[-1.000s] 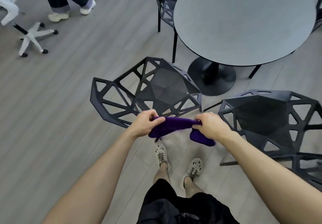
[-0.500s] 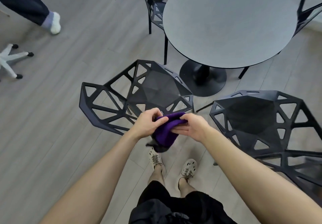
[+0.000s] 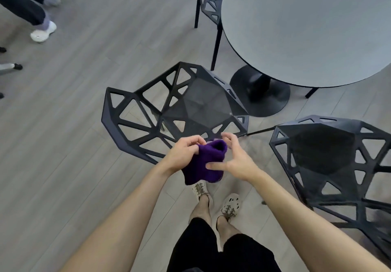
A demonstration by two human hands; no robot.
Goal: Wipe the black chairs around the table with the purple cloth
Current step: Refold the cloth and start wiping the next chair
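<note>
I am looking down at both hands held in front of the body, above the floor and just short of the near chair. The left hand is gripping the cloth, its fingers curled tight over the cloth's left edge. The right hand is lying against the cloth's right side with its fingers spread loose; its thumb is touching the fabric, but I cannot tell whether it is really pinching it. The cloth is hanging bunched between the two hands, folded over at the top, not touching any chair.

The near chair is standing just beyond the hands, its seat bare. A second chair is standing to the right, close to the right forearm. A third chair is sitting at the far side, partly tucked under the table. The table's base is resting on the floor between the near chair and the second one.

Below the hands I am seeing the person's two shoes. At the top left, another person's legs are showing.
</note>
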